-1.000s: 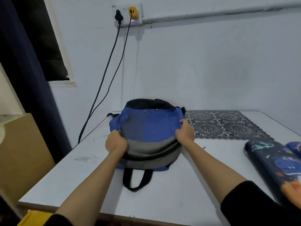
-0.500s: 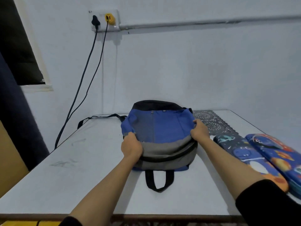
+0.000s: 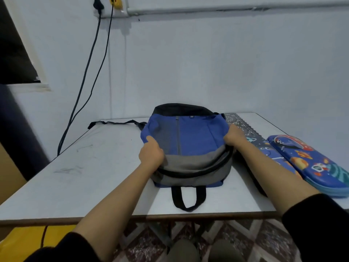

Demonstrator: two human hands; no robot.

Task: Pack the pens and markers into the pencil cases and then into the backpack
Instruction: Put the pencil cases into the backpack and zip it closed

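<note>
Left grip (image 3: 151,155) and right grip (image 3: 233,136) clutch backpack (image 3: 188,140) fabric; risk: pulled nearer, it may slide off the surface's (image 3: 94,186) near edge.

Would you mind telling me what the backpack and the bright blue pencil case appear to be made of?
The backpack looks like soft woven fabric, matte: it creases and sags. The bright blue pencil case seems a stiff moulded shell, perhaps plastic-coated, slightly glossy: it keeps a rounded form and shows faint highlights.
</note>
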